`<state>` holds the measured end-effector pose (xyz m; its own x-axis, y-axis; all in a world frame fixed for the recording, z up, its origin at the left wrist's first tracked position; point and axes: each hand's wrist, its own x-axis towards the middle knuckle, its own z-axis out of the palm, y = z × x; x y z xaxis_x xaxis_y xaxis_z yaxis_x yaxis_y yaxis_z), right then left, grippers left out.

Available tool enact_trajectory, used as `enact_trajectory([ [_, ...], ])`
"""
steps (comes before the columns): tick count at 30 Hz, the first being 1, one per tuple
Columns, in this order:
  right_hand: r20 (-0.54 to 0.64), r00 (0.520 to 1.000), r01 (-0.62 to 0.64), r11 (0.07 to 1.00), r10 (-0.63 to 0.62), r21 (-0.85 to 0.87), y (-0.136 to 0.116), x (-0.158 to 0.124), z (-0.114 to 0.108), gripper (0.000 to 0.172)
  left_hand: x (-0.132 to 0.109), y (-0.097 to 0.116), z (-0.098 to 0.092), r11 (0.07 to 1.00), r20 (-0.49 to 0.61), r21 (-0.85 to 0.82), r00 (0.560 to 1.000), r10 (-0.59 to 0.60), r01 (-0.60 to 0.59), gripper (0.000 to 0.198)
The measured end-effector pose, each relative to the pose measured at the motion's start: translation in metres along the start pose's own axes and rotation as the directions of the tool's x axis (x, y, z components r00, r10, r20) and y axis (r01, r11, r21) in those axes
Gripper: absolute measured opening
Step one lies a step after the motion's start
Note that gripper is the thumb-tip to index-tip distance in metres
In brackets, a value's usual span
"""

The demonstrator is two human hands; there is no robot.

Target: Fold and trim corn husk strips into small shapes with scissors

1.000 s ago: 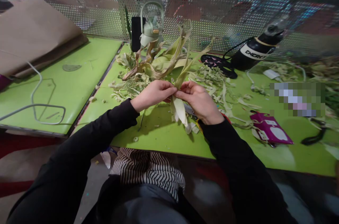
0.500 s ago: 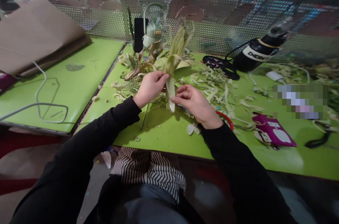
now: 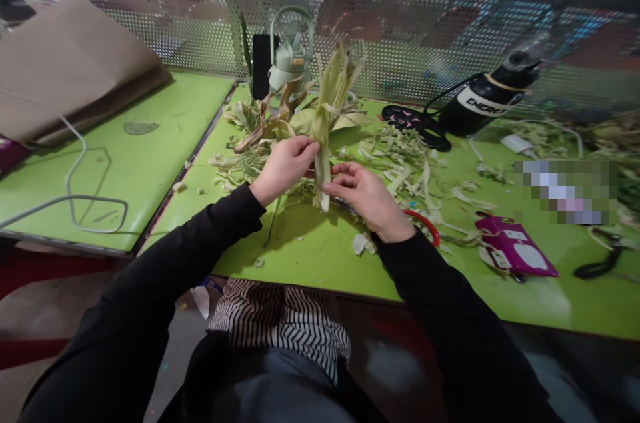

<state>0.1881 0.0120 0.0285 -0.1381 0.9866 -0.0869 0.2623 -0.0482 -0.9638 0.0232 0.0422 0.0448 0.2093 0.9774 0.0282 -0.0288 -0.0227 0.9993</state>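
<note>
A bundle of pale green corn husks (image 3: 327, 110) stands tilted up between my hands, its cut base pointing toward me. My left hand (image 3: 285, 166) pinches it at mid-length between thumb and fingers. Lower down, my right hand (image 3: 373, 200) has its thumb and fingertips closed on the edge near the base. Under the right hand and forearm lies a pair of scissors, whose red handle (image 3: 430, 230) sticks out; the rest is mostly covered. Behind the bundle is a heap of dried husk leaves (image 3: 260, 120), and shredded husk strips (image 3: 400, 150) lie to the right.
On the green table (image 3: 300, 256) a pale green bottle (image 3: 290, 63) and a dark phone (image 3: 261, 66) stand at the back. A black bottle (image 3: 483, 100), a white charger (image 3: 517, 144) and a purple packet (image 3: 520, 246) lie right. Brown paper (image 3: 75, 63) and a cable (image 3: 73, 170) are left.
My right hand has shifted very slightly left and the view has moved a touch. Both hands keep their grip on the corn husks.
</note>
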Motion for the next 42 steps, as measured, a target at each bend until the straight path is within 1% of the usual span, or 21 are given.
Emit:
enact_trajectory([
  [4, 0.021, 0.997, 0.077, 0.996, -0.076, -0.033, 0.003, 0.001, 0.001, 0.036, -0.001, 0.005, 0.002, 0.989, -0.002, -0.145, 0.999, -0.038, 0.037, 0.029],
  [7, 0.079, 0.995, 0.054, 0.997, -0.058, 0.051, 0.004, 0.0, 0.004, 0.031, -0.001, 0.007, 0.002, 0.975, -0.015, -0.21, 0.997, -0.074, 0.069, 0.026],
  [10, 0.075, 0.995, 0.055, 0.995, -0.061, 0.079, 0.002, -0.001, 0.005, 0.029, 0.002, 0.007, -0.001, 0.969, -0.017, -0.24, 0.997, -0.071, 0.065, 0.022],
  [13, 0.117, 0.991, 0.059, 0.998, -0.06, 0.007, -0.002, -0.002, 0.002, 0.029, 0.005, 0.007, -0.007, 0.962, 0.011, -0.273, 1.0, -0.018, 0.021, 0.013],
  [16, 0.153, 0.988, 0.04, 0.999, -0.036, -0.026, -0.006, -0.003, -0.002, 0.029, 0.008, 0.009, -0.012, 0.945, 0.009, -0.327, 1.0, -0.003, 0.006, 0.013],
  [21, 0.117, 0.993, 0.016, 0.995, -0.005, -0.093, -0.013, -0.006, -0.011, 0.029, 0.008, 0.018, -0.018, 0.9, -0.071, -0.433, 0.997, 0.017, -0.046, 0.017],
  [23, 0.108, 0.994, 0.037, 0.99, -0.022, -0.137, -0.018, -0.008, -0.017, 0.03, 0.011, 0.021, -0.023, 0.886, -0.106, -0.456, 0.994, 0.032, -0.077, 0.019],
  [27, 0.137, 0.987, 0.127, 0.926, -0.083, -0.355, -0.033, -0.012, -0.036, 0.032, 0.015, 0.028, -0.042, 0.903, -0.179, -0.403, 0.981, 0.078, -0.145, 0.019],
  [29, 0.142, 0.984, 0.167, 0.828, -0.106, -0.536, -0.044, -0.016, -0.047, 0.03, 0.011, 0.038, -0.053, 0.93, -0.256, -0.267, 0.949, 0.182, -0.25, 0.016],
  [30, 0.148, 0.982, 0.187, 0.754, -0.12, -0.629, -0.051, -0.018, -0.051, 0.027, 0.006, 0.045, -0.056, 0.922, -0.33, -0.173, 0.903, 0.277, -0.346, 0.015],
  [31, 0.159, 0.978, 0.206, 0.671, -0.132, -0.712, -0.058, -0.021, -0.055, 0.024, -0.001, 0.053, -0.058, 0.894, -0.373, -0.061, 0.841, 0.392, -0.444, 0.015],
  [32, 0.178, 0.974, 0.225, 0.586, -0.137, -0.779, -0.065, -0.024, -0.057, 0.022, -0.009, 0.061, -0.057, 0.84, -0.39, 0.065, 0.761, 0.518, -0.538, 0.014],
  [33, 0.205, 0.97, 0.243, 0.503, -0.131, -0.829, -0.073, -0.027, -0.058, 0.021, -0.018, 0.068, -0.053, 0.771, -0.354, 0.193, 0.69, 0.632, -0.607, 0.015],
  [34, 0.234, 0.965, 0.263, 0.429, -0.12, -0.864, -0.081, -0.031, -0.057, 0.022, -0.027, 0.073, -0.047, 0.733, -0.207, 0.306, 0.709, 0.674, -0.607, 0.018],
  [35, 0.265, 0.958, 0.286, 0.363, -0.108, -0.887, -0.089, -0.034, -0.054, 0.022, -0.035, 0.077, -0.039, 0.695, -0.002, 0.401, 0.758, 0.653, -0.597, 0.023],
  [36, 0.304, 0.949, 0.314, 0.309, -0.083, -0.898, -0.096, -0.037, -0.051, 0.021, -0.041, 0.078, -0.028, 0.656, 0.22, 0.468, 0.797, 0.563, -0.593, 0.029],
  [37, 0.327, 0.942, 0.333, 0.263, -0.067, -0.905, -0.102, -0.04, -0.047, 0.021, -0.044, 0.077, -0.018, 0.622, 0.389, 0.529, 0.817, 0.426, -0.577, 0.039],
  [38, 0.358, 0.932, 0.36, 0.229, -0.052, -0.904, -0.108, -0.043, -0.042, 0.02, -0.045, 0.075, -0.007, 0.582, 0.501, 0.589, 0.819, 0.281, -0.56, 0.046],
  [40, 0.424, 0.904, 0.426, 0.175, -0.048, -0.888, -0.117, -0.049, -0.035, 0.017, -0.043, 0.066, 0.007, 0.52, 0.609, 0.669, 0.793, 0.025, -0.53, 0.045],
  [41, 0.456, 0.888, 0.458, 0.152, -0.049, -0.876, -0.121, -0.052, -0.032, 0.017, -0.04, 0.061, 0.01, 0.525, 0.627, 0.685, 0.776, -0.071, -0.506, 0.037],
  [42, 0.483, 0.874, 0.485, 0.132, -0.048, -0.865, -0.123, -0.054, -0.031, 0.017, -0.038, 0.057, 0.011, 0.576, 0.633, 0.684, 0.757, -0.162, -0.448, 0.027],
])
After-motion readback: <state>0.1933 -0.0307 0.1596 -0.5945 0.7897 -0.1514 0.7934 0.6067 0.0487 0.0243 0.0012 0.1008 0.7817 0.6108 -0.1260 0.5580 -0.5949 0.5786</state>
